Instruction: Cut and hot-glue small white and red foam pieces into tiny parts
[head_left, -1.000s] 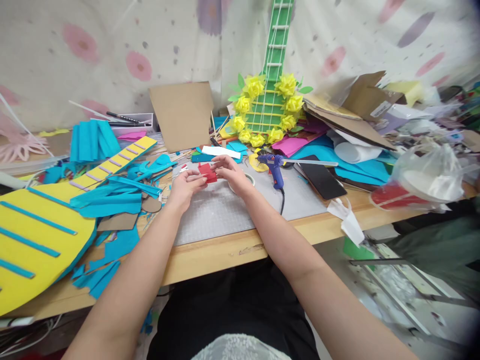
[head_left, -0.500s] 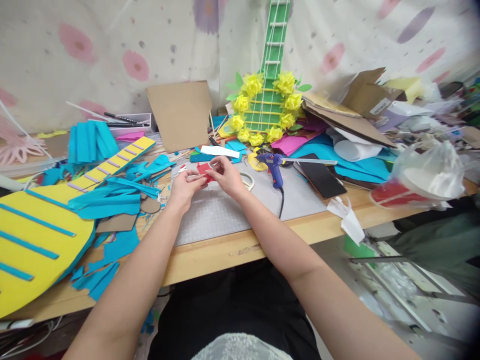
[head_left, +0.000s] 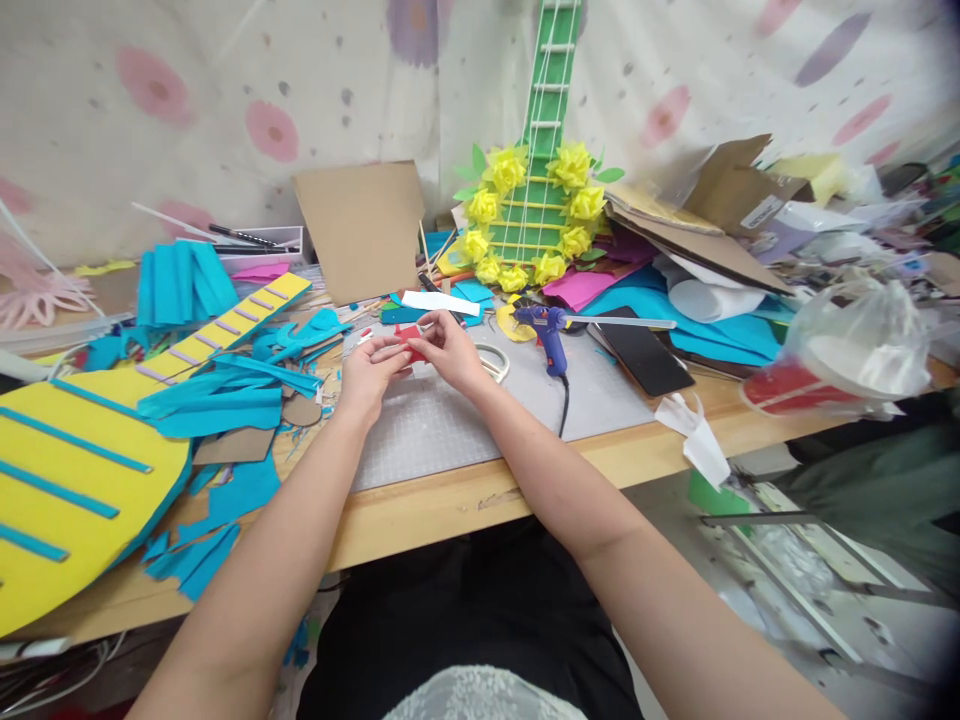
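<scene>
Between my two hands, a little above the grey cutting mat (head_left: 427, 430), is a small red piece of paper or card (head_left: 409, 342). My left hand (head_left: 369, 375) pinches it from the left side. The fingers of my right hand (head_left: 448, 352) close on its right side. Just beyond my right hand are the white-handled scissors (head_left: 495, 364), partly hidden, with only the loops plainly showing. A white paper strip (head_left: 439, 303) lies behind the hands. To their right a blue glue gun (head_left: 550, 335) rests with a long glue stick in its back end.
A yellow guitar-shaped cutout (head_left: 90, 470) lies at left beside blue crepe paper scraps (head_left: 225, 400). A green flowered guitar (head_left: 541, 210) stands behind. On the right are a phone (head_left: 645, 355) and a plastic-wrapped red-and-white bucket (head_left: 825, 370). The glue gun's cord (head_left: 565, 405) runs toward the table's front edge.
The red piece has turned slightly between my fingers and shows a little differently. Both hands stay in nearly the same place, and nothing else has visibly moved.
</scene>
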